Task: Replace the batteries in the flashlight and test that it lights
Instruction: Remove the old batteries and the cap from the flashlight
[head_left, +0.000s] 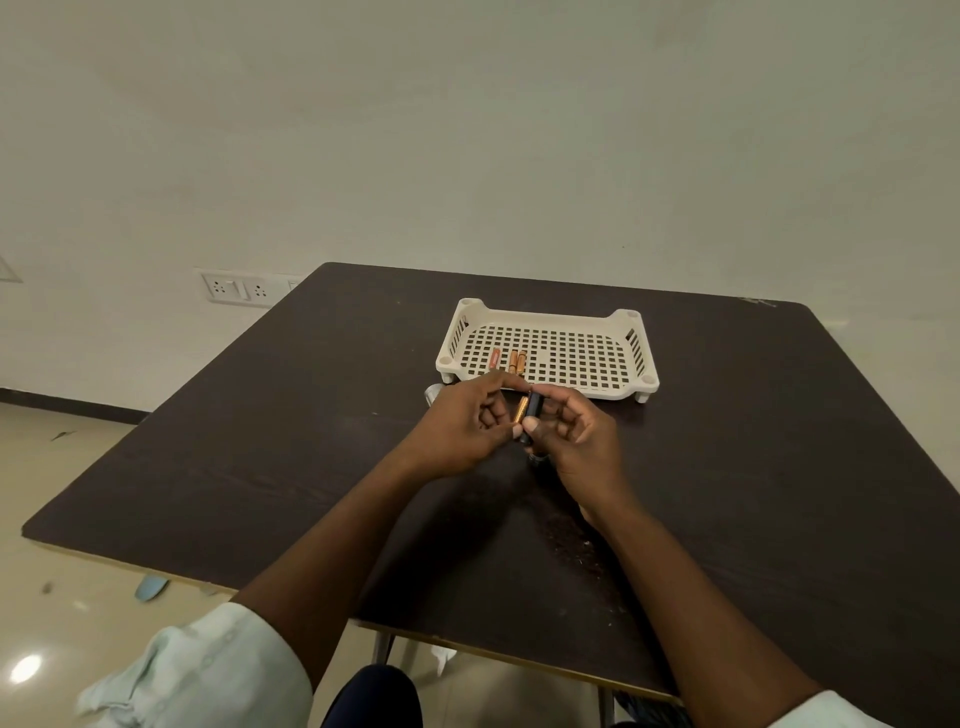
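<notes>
The left hand (462, 431) pinches a copper battery (521, 409) end to end, its long axis running from 7 to 1 o'clock. Touching it at 3 o'clock, parallel, is the dark battery holder (533, 415), gripped by the right hand (574, 434). Spare batteries (511, 361) lie in the tray (631, 358) at 12.

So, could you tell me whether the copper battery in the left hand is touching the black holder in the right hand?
Touching. The head view shows the copper battery lying directly against the side of the black holder, no gap between them, pinched by the left hand and right hand.
</notes>
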